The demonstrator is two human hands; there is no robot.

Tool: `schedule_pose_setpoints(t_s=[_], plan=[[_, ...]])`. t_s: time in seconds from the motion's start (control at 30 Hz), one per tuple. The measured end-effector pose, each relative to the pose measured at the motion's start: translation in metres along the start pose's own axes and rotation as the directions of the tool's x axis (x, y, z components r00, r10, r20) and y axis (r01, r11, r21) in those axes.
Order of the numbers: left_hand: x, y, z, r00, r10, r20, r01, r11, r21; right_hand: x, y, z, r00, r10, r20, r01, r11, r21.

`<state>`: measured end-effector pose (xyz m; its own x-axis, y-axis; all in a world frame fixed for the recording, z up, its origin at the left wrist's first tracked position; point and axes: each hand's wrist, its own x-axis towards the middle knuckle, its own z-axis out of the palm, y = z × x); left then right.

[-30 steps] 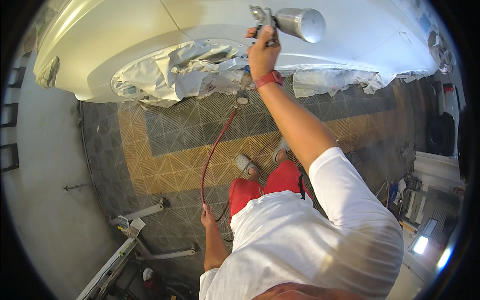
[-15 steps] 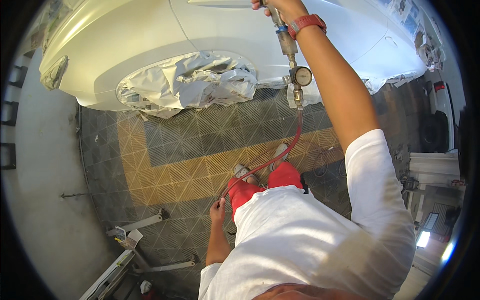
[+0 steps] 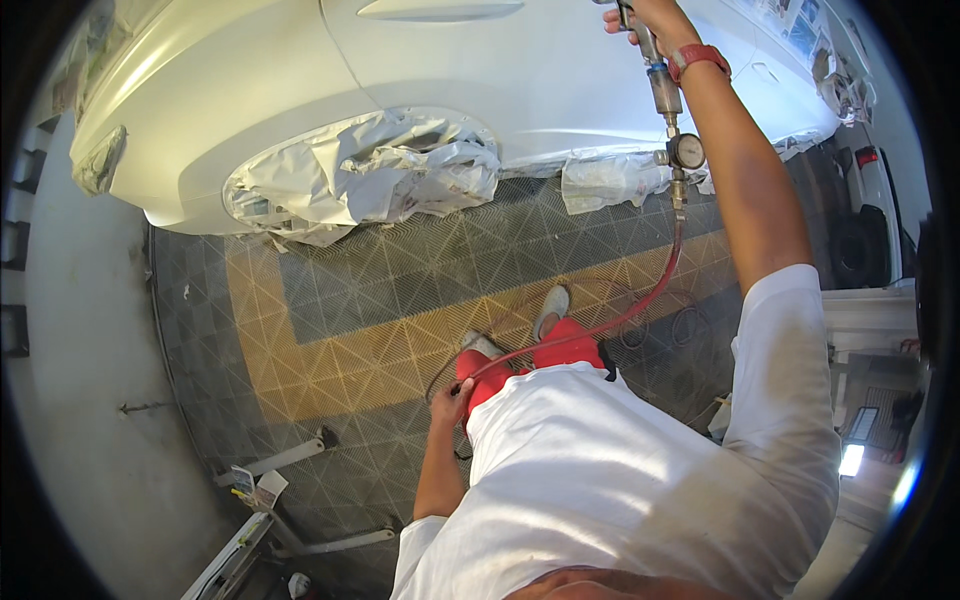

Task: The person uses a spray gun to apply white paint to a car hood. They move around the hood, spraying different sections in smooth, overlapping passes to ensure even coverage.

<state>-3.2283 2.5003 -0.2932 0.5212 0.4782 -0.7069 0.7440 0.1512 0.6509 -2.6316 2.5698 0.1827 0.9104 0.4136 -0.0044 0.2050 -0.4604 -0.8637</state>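
At the top right, my right hand [image 3: 646, 22] grips the metal spray gun [image 3: 652, 45], most of which is out of frame. A regulator with a round pressure gauge [image 3: 687, 152] hangs below the gun, joined to a red hose [image 3: 668, 268]. My left hand [image 3: 450, 396] is closed on that hose low down beside my red shorts. In front of me stands a pale white car body [image 3: 230, 80], with crumpled masking sheeting [image 3: 370, 165] over its wheel arch and more along the lower edge.
My feet stand on grey and yellow slatted floor tiles [image 3: 310, 360], with coiled hose lying near them. A grey wall [image 3: 75, 390] is on the left. Pale metal stand legs [image 3: 290, 455] reach out at lower left. Another white vehicle [image 3: 873, 220] is at the right edge.
My right hand and the gun have swept right and upward, bringing the gauge into clearer view. The hose now slants across to the right. My left hand has shifted slightly up and rightward.
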Motion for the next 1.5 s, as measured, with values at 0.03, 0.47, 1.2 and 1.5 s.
schedule_pose_setpoints(t_s=[0.03,0.47,1.2,1.5], plan=[[0.003,-0.003,0.001,1.000,0.005,0.003,-0.005,1.000,-0.007,-0.006,0.000,-0.005,0.998,0.030,-0.056,-0.031,0.999,-0.017],[-0.010,-0.060,-0.002,0.964,-0.146,-0.224,0.127,0.987,-0.097,-0.077,-0.031,0.132,0.913,-0.291,0.285,0.226,0.944,0.239],[0.025,0.022,0.076,0.921,0.114,-0.372,0.053,0.911,0.409,-0.047,0.298,-0.095,0.956,-0.110,-0.271,0.196,0.929,0.314],[0.039,0.198,0.190,0.963,0.256,-0.088,-0.178,0.841,0.510,0.045,0.393,-0.326,0.915,-0.023,-0.403,0.137,0.957,0.256]])
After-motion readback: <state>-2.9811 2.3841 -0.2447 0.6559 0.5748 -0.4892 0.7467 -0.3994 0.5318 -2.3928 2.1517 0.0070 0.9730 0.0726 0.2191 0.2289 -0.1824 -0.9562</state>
